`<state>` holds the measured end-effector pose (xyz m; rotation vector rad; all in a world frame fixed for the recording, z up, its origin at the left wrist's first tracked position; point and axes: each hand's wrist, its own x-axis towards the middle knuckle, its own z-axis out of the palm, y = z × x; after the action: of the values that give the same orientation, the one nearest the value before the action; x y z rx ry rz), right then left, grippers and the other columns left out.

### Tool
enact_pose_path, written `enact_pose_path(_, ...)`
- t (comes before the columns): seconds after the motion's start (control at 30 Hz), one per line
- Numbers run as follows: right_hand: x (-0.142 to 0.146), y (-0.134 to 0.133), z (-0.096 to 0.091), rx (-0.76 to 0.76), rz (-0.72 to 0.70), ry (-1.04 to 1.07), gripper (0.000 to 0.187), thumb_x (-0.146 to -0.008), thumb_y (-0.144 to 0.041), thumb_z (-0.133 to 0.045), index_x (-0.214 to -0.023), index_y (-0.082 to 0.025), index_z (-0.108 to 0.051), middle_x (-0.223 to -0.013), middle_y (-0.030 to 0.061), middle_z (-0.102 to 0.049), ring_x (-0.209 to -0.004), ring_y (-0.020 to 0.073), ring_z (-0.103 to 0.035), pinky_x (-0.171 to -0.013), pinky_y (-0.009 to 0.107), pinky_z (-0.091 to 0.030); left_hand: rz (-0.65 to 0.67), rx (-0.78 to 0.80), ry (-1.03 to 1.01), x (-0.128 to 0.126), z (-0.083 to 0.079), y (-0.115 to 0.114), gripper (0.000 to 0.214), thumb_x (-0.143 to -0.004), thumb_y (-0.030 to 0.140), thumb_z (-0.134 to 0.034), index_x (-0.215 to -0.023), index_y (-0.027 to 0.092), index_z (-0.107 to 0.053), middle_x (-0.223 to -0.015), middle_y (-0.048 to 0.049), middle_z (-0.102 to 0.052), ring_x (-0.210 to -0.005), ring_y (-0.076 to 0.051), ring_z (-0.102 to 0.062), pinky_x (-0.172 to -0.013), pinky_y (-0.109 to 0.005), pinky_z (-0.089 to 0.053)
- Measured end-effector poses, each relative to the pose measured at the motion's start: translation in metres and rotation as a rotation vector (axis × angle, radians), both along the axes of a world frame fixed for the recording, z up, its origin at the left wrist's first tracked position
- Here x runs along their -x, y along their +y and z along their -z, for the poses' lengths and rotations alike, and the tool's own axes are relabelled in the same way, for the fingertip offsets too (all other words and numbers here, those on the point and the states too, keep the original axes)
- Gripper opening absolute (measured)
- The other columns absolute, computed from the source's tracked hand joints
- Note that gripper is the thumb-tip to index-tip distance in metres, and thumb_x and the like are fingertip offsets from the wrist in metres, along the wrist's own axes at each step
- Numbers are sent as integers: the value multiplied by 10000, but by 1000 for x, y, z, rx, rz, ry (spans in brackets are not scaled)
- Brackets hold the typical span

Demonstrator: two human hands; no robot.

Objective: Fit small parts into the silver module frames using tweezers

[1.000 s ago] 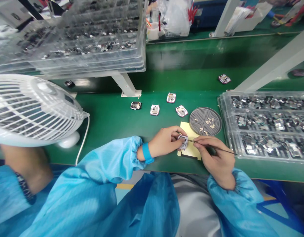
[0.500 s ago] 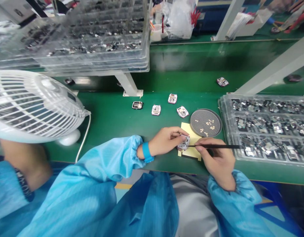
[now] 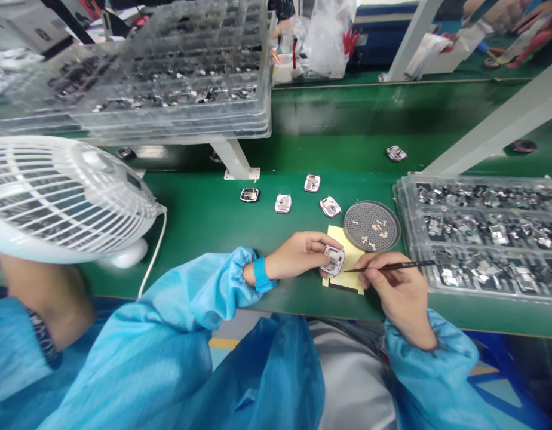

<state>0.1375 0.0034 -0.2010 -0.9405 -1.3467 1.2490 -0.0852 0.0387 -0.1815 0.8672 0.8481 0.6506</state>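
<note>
From afar I have the watch case [image 3: 334, 261] pinched in the left hand [image 3: 298, 257] over the yellow pad [image 3: 350, 246], the right hand [image 3: 399, 294] gripping a thin black tool [image 3: 405, 264] pointing leftward, tip just beside the case's right edge.

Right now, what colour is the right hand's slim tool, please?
The slim tool is black, shown in the head view.

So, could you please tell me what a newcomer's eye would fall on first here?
Probably the big white fan at the left edge, bright against the green table. Next, perhaps, the centre, where the left hand holds a small watch-like case over a yellow pad and the right hand holds a thin dark tool beside it. The clear tray of shiny parts at the right also catches the eye.
</note>
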Motion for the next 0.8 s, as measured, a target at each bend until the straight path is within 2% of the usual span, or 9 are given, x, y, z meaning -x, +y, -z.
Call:
enact_pose_path(0.1, 0, 0, -1, 14, -42, 37, 81, -914, -159, -647, -942, -201, -584, -898, 41, -697, -615, 127, -646, -539, 259, -560, 6, 1, 1, 0, 1, 1, 392, -760, 219, -778, -1107, 74, -670, -884, -112, -736, -684, -159, -698, -651, -281, -593)
enact_pose_path(0.17, 3, 0, -2, -45, 24, 38, 95, -906, -153, -657, -942, -203, -585, -890, 39, -700, -633, 133, -661, -556, 263, -571, 13, -10, 10, 0, 1, 1, 401, -750, 210, -788, -1111, 78, -671, -896, -111, -737, -698, -161, -703, -659, -283, -595)
enact_pose_path(0.27, 11, 1, -2, -188, 189, -81, 138, -851, -144, -722, -937, -205, -633, -912, 51, -716, -805, 179, -713, -705, 317, -612, 29, -30, 31, -1, 2, 0, 406, -749, 180, -787, -1124, 82, -666, -900, -107, -740, -708, -156, -708, -684, -283, -599)
enact_pose_path(0.37, 18, 2, -1, -254, 233, -203, 169, -814, -146, -761, -947, -214, -682, -957, 62, -733, -930, 223, -720, -847, 398, -610, 26, -48, 45, -2, 2, -1, 397, -760, 167, -780, -1129, 78, -662, -875, -104, -745, -709, -151, -710, -703, -277, -596)
enact_pose_path(0.5, 22, 3, -1, -268, 261, -247, 211, -782, -135, -792, -957, -221, -711, -973, 52, -748, -909, 219, -727, -844, 385, -612, 27, -71, 56, -3, 4, -2, 399, -766, 167, -776, -1136, 79, -658, -900, -115, -752, -746, -166, -723, -716, -283, -597)
enact_pose_path(0.8, 25, 0, 0, -215, 309, -256, 158, -770, -193, -818, -904, -209, -735, -919, 54, -754, -844, 216, -732, -803, 379, -615, 30, -119, 84, -3, 6, -4, 384, -778, 162, -753, -1146, 97, -663, -921, -105, -757, -793, -173, -736, -739, -278, -596)
